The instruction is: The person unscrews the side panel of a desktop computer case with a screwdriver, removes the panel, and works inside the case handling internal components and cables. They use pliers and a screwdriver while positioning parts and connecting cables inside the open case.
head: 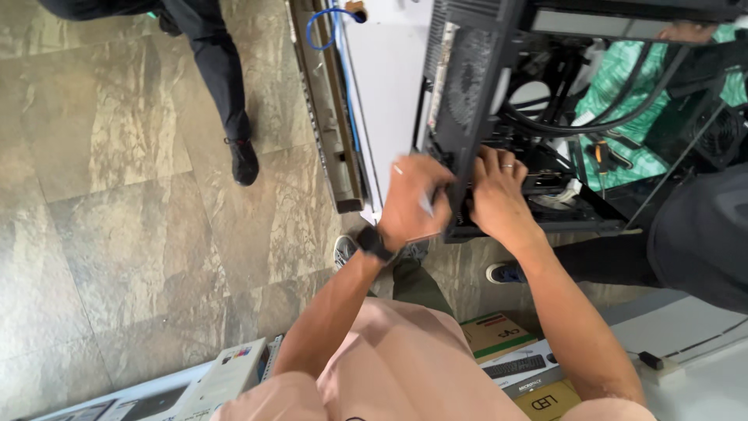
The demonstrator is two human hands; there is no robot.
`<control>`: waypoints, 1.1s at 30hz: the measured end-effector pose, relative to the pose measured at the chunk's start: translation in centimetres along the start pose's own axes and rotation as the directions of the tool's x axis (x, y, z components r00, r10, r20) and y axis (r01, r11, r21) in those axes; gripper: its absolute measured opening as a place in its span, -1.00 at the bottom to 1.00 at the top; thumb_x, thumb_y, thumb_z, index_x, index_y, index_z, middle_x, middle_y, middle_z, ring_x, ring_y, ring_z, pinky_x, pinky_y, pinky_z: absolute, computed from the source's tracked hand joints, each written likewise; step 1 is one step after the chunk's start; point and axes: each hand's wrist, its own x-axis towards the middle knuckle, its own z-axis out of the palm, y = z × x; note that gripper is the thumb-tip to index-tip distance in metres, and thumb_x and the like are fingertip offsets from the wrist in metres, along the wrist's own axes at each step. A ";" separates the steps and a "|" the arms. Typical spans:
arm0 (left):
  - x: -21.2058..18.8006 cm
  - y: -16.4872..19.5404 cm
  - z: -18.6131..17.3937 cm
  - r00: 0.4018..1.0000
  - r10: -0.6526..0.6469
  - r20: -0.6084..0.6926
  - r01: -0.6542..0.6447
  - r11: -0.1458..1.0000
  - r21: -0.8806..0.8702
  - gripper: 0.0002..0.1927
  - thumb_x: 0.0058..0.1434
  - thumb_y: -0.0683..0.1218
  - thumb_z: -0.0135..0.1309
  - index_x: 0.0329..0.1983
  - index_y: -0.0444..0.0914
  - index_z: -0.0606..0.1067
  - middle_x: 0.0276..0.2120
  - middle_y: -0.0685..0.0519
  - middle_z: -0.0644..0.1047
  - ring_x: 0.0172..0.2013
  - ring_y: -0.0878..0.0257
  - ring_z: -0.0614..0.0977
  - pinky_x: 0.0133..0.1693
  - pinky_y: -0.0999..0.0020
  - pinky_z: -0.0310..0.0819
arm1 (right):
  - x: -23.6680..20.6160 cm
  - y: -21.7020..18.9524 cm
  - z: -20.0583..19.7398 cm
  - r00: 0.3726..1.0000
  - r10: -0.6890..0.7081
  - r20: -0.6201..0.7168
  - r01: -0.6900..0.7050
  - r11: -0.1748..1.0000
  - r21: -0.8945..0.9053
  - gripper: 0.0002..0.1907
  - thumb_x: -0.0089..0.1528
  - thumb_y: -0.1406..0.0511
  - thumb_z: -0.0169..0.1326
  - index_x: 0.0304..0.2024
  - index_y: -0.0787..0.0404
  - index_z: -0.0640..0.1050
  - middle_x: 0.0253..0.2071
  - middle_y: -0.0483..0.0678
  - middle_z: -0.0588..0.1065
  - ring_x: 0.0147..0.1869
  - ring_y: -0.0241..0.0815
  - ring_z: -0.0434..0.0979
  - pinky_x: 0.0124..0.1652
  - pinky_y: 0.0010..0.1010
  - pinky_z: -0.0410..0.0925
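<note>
Both hands at the open computer case

Left hand [417, 199], wearing a dark watch at the wrist, is curled against the near edge of the black computer case [499, 117] with a small white piece [425, 204] pinched in its fingers; what that piece is cannot be made out. Right hand [499, 195], a ring on one finger, lies just beside it with fingers bent and pressed into the case's lower frame; whether they clamp anything cannot be told.

Nearer than the case, by the person's knees, lie cardboard boxes [499, 337] on the floor, one of them picturing a keyboard, and a white box [226, 374] to their left.

The case is black, open-sided, with a meshed panel on its left face. Inside it run thick black hoses [592, 125], black fans, a bundle of pale cables [557, 195] and a screwdriver [601, 160] with an orange-and-black handle. Green patterned fabric [623, 78] shows through the case. It stands on a white desk [386, 70].

Left of the case, on the stone-tiled floor [117, 195], stands another person's dark-trousered leg [222, 86].
</note>
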 end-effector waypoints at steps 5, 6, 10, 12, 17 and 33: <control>2.2 6.1 0.7 0.940 0.198 0.279 -0.274 0.923 0.270 -0.48 0.00 -0.25 0.08 0.11 -0.24 0.46 0.09 -0.03 0.45 0.15 -0.04 0.47 0.06 0.05 0.31 | -0.9 3.8 0.4 0.999 -0.006 -0.034 0.015 0.956 0.293 -0.27 -0.04 0.32 0.22 0.17 0.42 0.37 0.20 0.21 0.31 0.27 0.25 0.24 0.10 0.04 0.15; 2.9 6.9 1.5 0.932 0.186 0.311 -0.282 0.910 0.303 -0.50 0.05 -0.24 0.08 0.13 -0.28 0.44 0.13 -0.06 0.44 0.19 -0.03 0.45 0.13 0.05 0.31 | -0.7 4.7 0.7 0.996 -0.053 -0.073 0.070 0.967 0.247 -0.37 0.05 0.32 0.20 0.16 0.38 0.39 0.21 0.18 0.33 0.27 0.22 0.27 0.11 0.01 0.17; 3.8 9.7 5.5 0.904 0.120 0.411 -0.346 0.769 0.537 -0.54 0.23 -0.19 0.05 0.20 -0.39 0.39 0.24 -0.14 0.41 0.32 -0.01 0.40 0.31 0.10 0.24 | -1.3 7.6 0.8 0.981 -0.143 -0.131 0.158 0.982 0.107 -0.61 0.23 0.33 0.13 0.09 0.32 0.46 0.15 0.10 0.43 0.22 0.14 0.39 0.12 -0.06 0.26; 4.1 10.4 7.5 0.903 0.077 0.422 -0.353 0.690 0.631 -0.54 0.26 -0.16 0.03 0.22 -0.39 0.40 0.25 -0.14 0.41 0.34 0.01 0.39 0.36 0.08 0.17 | -1.8 8.8 0.4 0.977 -0.153 -0.146 0.161 0.986 0.046 -0.63 0.20 0.32 0.13 0.05 0.31 0.49 0.10 0.06 0.48 0.18 0.10 0.43 0.12 -0.07 0.29; 4.8 10.4 10.5 0.893 -0.020 0.449 -0.343 0.615 0.710 -0.48 0.25 -0.09 0.00 0.28 -0.34 0.38 0.20 -0.08 0.44 0.30 0.02 0.40 0.40 -0.05 0.03 | -2.3 12.0 -0.6 0.977 -0.153 -0.152 0.164 0.984 0.065 -0.45 -0.01 0.19 0.30 -0.02 0.32 0.56 0.05 0.03 0.53 0.11 0.05 0.47 0.09 -0.04 0.29; 6.5 8.0 13.6 0.781 -0.133 0.611 -0.350 0.717 0.603 -0.51 0.26 -0.13 0.02 0.27 -0.33 0.40 0.23 -0.11 0.49 0.28 0.05 0.49 0.38 -0.11 0.11 | -3.8 21.0 -3.9 0.982 -0.181 0.050 0.167 0.964 0.207 -0.12 -0.24 0.24 0.43 0.15 0.33 0.50 0.18 0.11 0.49 0.26 0.19 0.45 0.14 -0.07 0.34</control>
